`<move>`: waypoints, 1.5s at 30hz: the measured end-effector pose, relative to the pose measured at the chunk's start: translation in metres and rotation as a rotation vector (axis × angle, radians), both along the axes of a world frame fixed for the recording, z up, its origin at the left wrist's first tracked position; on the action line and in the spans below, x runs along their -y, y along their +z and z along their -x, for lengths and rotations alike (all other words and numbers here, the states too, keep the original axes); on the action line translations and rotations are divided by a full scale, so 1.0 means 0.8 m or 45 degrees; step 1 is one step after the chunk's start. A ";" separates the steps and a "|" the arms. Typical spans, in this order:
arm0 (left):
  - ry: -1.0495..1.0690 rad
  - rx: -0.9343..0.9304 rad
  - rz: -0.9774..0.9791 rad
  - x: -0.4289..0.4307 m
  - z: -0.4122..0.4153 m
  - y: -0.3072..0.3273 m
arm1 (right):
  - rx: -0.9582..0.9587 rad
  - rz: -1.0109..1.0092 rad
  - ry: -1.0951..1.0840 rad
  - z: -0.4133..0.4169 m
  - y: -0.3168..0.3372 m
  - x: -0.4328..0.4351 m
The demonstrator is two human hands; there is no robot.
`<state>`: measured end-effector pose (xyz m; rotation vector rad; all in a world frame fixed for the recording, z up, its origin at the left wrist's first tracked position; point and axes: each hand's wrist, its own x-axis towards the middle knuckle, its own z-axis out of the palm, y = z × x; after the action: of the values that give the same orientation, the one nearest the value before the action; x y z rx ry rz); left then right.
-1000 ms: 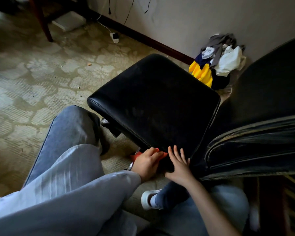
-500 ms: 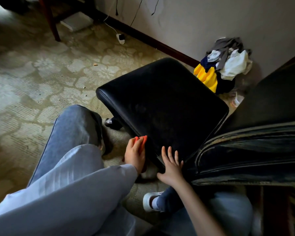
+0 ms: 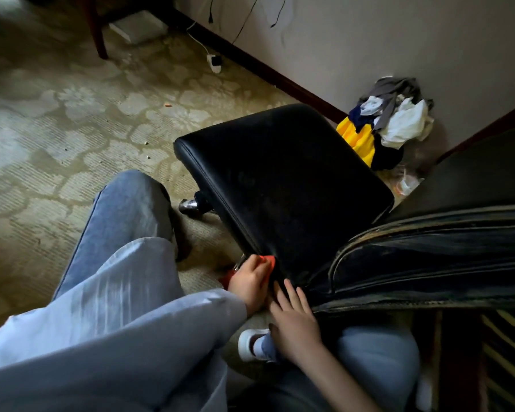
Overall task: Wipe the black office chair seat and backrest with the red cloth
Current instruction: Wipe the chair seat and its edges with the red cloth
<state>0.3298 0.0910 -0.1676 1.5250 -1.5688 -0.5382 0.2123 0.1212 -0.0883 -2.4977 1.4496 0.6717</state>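
The left hand [image 3: 252,282] is gripping the red cloth [image 3: 267,260], mostly hidden under its fingers, against the black seat's [image 3: 283,179] near corner. The right hand [image 3: 295,319] is lying flat, fingers straight, beside the worn backrest [image 3: 428,263].

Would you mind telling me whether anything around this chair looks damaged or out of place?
The edge of the backrest looks worn, its black covering scuffed to tan along the seams. A pile of clothes lies heaped in the corner.
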 end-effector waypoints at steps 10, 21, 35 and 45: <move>-0.050 0.099 0.166 0.008 -0.001 -0.008 | -0.094 0.254 -0.072 0.053 -0.004 -0.010; -0.050 -0.086 0.021 0.003 0.029 0.000 | 0.058 0.397 -0.215 0.069 -0.025 -0.009; -0.524 0.265 0.367 0.008 0.029 -0.005 | 0.141 0.601 -0.232 0.078 -0.037 -0.012; -0.414 0.651 0.327 0.027 -0.045 -0.014 | 0.224 0.492 -0.243 0.084 -0.039 -0.015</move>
<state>0.3658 0.0693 -0.1790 1.2742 -2.2059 -0.1069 0.1453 0.1334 -0.1196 -2.5532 1.8628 0.1419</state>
